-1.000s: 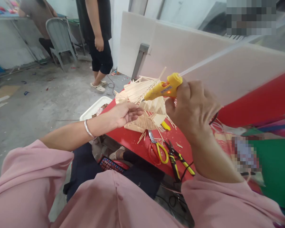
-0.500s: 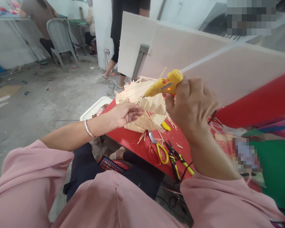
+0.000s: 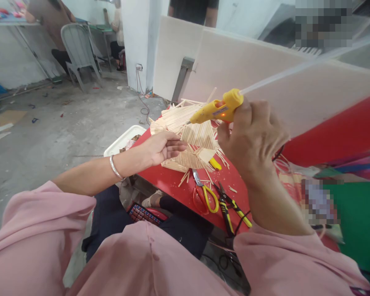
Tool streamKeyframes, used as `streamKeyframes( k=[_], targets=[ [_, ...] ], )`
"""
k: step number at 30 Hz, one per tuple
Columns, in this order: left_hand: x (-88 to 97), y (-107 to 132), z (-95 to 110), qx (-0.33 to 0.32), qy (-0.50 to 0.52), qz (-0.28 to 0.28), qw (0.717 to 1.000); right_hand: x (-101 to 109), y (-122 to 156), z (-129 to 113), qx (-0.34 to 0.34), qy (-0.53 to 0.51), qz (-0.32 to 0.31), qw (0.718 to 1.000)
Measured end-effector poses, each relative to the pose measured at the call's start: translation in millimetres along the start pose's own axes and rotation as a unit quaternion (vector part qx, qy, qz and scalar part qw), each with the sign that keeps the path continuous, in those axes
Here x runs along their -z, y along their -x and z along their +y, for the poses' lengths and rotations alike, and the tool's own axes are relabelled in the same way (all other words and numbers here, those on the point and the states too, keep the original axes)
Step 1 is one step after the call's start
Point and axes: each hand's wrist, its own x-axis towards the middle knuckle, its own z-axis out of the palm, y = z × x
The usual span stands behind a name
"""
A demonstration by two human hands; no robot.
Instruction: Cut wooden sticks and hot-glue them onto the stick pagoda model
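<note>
My right hand (image 3: 255, 133) is wrapped round the handle of a yellow hot glue gun (image 3: 217, 110), raised over the table. Its nozzle points left and down, and a small orange light glows on its side. A long translucent glue stick (image 3: 274, 74) sticks out of the back. My left hand (image 3: 166, 148), a silver bangle at the wrist, is stretched out palm inward with nothing visible in it. It is beside panels of thin wooden sticks (image 3: 200, 133), below the nozzle; whether it touches them I cannot tell.
On the red table (image 3: 179, 193) lie scissors (image 3: 205, 193), yellow-and-black pliers (image 3: 230, 205) and loose stick pieces. White boards (image 3: 234, 61) stand behind it. A white tray (image 3: 111, 148) is at the left, a grey chair (image 3: 78, 47) farther off. Other people are in the background.
My right hand and the glue gun have shifted slightly right, the nozzle drawing away from my left hand. A person behind the boards has moved right.
</note>
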Motion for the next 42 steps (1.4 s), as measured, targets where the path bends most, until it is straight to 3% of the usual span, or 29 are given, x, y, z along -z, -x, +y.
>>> streamKeyframes(
  k=[10, 19, 23, 27, 31, 33, 37, 42],
  targets=[
    [0.7, 4.4, 1.1, 0.012, -0.009, -0.002, 1.0, -3.3, 2.4, 1.2, 0.009, 0.024, 0.057, 0.998],
    [16.1, 33.4, 5.5, -0.017, -0.049, 0.003, 0.999, -4.4, 4.8, -1.3, -0.008, -0.035, -0.015, 0.999],
    [18.0, 54.5, -4.8, -0.047, -0.081, 0.003, 0.996, 4.0, 6.9, 0.2, -0.049, -0.076, -0.027, 0.996],
    [16.6, 67.9, -30.7, -0.005, -0.161, -0.099, 0.982, 22.2, 24.7, 24.0, -0.131, -0.067, -0.1, 0.984],
    [19.1, 56.1, -66.5, 0.065, -0.276, -0.213, 0.935, 27.2, 75.1, 71.0, -0.231, -0.051, -0.202, 0.95],
    [19.1, 42.1, -87.5, 0.072, -0.315, -0.236, 0.916, 19.3, 108.5, 94.4, -0.249, -0.056, -0.235, 0.938],
    [9.6, 14.9, -125.4, 0.085, -0.32, -0.242, 0.912, -15.4, 163.8, 125.3, -0.228, -0.104, -0.348, 0.903],
    [-5.3, -0.6, -147.9, 0.085, -0.317, -0.211, 0.921, -71.1, 187.7, 146.2, -0.236, -0.128, -0.425, 0.864]
  ],
)
